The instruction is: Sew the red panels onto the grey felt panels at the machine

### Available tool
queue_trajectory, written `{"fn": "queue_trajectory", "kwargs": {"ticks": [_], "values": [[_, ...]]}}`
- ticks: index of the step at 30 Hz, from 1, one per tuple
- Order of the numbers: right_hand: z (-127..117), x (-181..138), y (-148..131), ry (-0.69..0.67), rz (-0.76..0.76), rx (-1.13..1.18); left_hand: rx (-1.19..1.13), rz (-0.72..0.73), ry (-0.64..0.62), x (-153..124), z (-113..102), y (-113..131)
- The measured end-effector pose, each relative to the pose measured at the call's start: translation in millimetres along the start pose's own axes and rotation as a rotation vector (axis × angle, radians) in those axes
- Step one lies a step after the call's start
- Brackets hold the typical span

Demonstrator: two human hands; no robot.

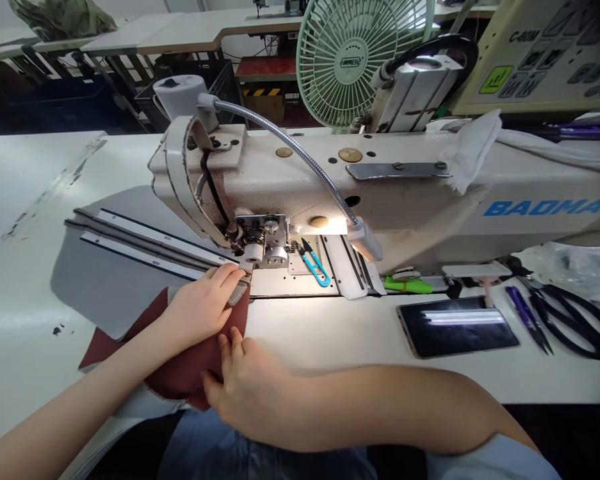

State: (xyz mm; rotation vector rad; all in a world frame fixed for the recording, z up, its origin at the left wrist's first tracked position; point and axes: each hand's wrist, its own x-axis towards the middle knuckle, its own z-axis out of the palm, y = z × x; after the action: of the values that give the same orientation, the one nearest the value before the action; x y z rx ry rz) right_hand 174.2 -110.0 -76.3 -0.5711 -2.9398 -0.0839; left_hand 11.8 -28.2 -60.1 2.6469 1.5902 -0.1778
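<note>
A dark red fabric piece [180,370] with a pale underside lies folded at the table's front edge, one end beneath the head of a sewing machine [300,177]. My left hand [200,303] presses its closed fingers on the work right beside the needle area, where a small grey piece [238,293] shows. Lower down, my right hand [255,390] grips the same fabric, thumb apart from the curled fingers. The machine head and my fingers hide the needle and the fabric's end. Blue thread snips [315,267] rest on the machine bed, right of the needle.
Metal guide rails [145,243] run left of the needle over a grey plate [87,287]. To the right lie a phone [457,327], purple tweezers [529,319], black scissors [575,317] and a green-handled tool [409,285]. A green fan [353,63] stands behind the machine.
</note>
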Motion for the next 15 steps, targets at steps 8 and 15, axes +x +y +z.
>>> {"fn": "queue_trajectory", "kwargs": {"ticks": [8,15], "values": [[-12.2,-3.0,3.9,-0.04,-0.008,0.038,0.089,0.025,0.013,-7.3,6.7,6.1],[-3.5,-0.3,13.2,-0.059,0.0,0.021,-0.059,-0.003,-0.013,13.4,-6.0,-1.7]]}}
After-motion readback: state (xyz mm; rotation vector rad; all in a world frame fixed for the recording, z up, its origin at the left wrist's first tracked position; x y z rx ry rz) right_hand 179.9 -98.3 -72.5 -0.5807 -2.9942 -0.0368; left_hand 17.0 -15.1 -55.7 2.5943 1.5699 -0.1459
